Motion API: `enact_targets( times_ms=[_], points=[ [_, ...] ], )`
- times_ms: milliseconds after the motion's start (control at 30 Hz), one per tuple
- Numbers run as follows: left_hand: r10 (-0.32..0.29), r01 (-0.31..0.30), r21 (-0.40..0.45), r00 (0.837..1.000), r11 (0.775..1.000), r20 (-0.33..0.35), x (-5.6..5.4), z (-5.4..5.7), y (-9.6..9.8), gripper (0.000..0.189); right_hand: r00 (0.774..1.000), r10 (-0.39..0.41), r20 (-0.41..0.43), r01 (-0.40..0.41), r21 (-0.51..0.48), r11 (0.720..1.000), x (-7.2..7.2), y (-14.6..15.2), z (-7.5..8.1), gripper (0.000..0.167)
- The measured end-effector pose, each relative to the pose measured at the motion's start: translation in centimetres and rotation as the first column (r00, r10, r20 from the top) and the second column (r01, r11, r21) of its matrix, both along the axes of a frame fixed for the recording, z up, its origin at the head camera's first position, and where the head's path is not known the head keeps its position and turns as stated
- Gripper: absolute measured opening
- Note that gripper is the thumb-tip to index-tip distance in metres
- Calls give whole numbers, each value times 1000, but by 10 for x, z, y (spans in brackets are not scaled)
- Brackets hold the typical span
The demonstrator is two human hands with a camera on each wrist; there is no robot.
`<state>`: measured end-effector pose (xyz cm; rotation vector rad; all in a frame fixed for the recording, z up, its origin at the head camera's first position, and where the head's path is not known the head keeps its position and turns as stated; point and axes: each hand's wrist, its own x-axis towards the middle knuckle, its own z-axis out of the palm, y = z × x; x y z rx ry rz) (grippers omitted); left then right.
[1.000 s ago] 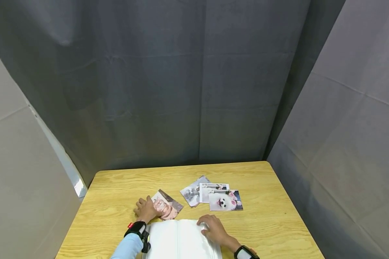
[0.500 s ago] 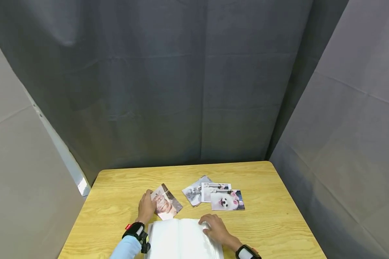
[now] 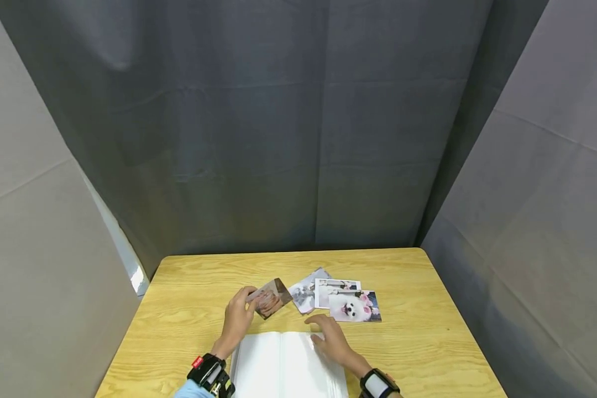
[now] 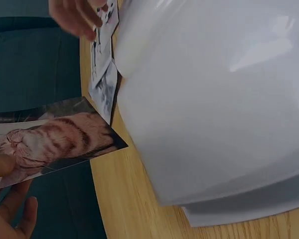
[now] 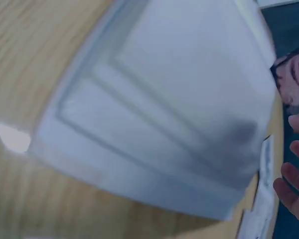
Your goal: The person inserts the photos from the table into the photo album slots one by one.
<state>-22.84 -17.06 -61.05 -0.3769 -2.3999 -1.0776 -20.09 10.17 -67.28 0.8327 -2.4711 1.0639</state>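
My left hand (image 3: 237, 319) pinches a photo (image 3: 272, 299) at its left edge, raised over the table beyond the album. In the left wrist view the photo (image 4: 65, 139) shows a striped cat, with the thumb on its face. An open photo album (image 3: 258, 362) with blank white pages lies at the table's near side. Above its right page my right hand (image 3: 332, 341) hovers with loosely bent fingers and nothing between them. The right wrist view shows clear sleeves on the album page (image 5: 154, 99), and the right fingers beyond its edge.
Behind the album lie several overlapping photos: a white dog with pink flowers (image 3: 353, 307), a white-bordered print (image 3: 323, 296) and a greyish one (image 3: 303, 293). The wooden table (image 3: 418, 354) stands between grey curtains (image 3: 239, 138) at the back and sides.
My left hand has picked the cat photo up from the table, lifting and turning it toward the right. The right hand has come up slightly from the album's page edge.
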Motion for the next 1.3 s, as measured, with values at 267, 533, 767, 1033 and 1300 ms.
enact_targets(
  times_ms=[267,533,767,1033,1300],
  points=[
    [-67,71,75,997,995,-48,29,19,18,25,998,-58,-19,53,-191,980,-13,-19,38,51],
    [-94,104,217,994,970,-58,36,26,31,29,998,-62,13,63,-277,959,-12,-18,49,22],
    [-124,113,323,992,939,15,50,17,33,44,962,73,263,19,-331,943,2,-13,53,16],
    [-181,192,283,981,940,-63,66,27,38,30,895,251,369,-106,-370,923,17,-7,89,16],
    [-178,183,257,983,949,-40,58,0,36,36,900,274,340,-106,-438,893,2,-3,74,13]
  ],
)
